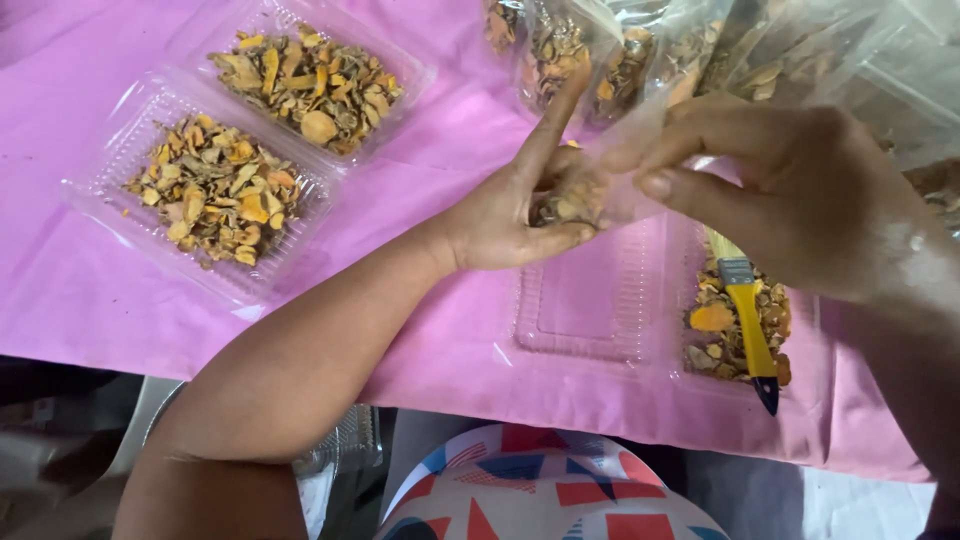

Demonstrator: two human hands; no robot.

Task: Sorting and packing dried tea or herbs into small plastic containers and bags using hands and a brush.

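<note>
- Left hand (510,215) is cupping dried orange-brown slices (568,200), fingers curled narrowly around them, above the worktop (80,290).
- Right hand (790,195) is pinching the clear bag (640,60) open.
- Judgement: keeping the cupped hand level should be limiting spills.

A clear plastic bag (640,90) hangs tilted above the desk, its open mouth pinched and turned down toward the left. It is crinkled and see-through, packed with dried root slices, yellow-orange and brown. A small heap of dried slices (568,200) from it lies cupped in a palm right at the bag's mouth, touching the plastic. The pieces are thin, curled and uneven, some bright orange, most dull tan. The bag's upper part runs out of view at the top edge.
</note>
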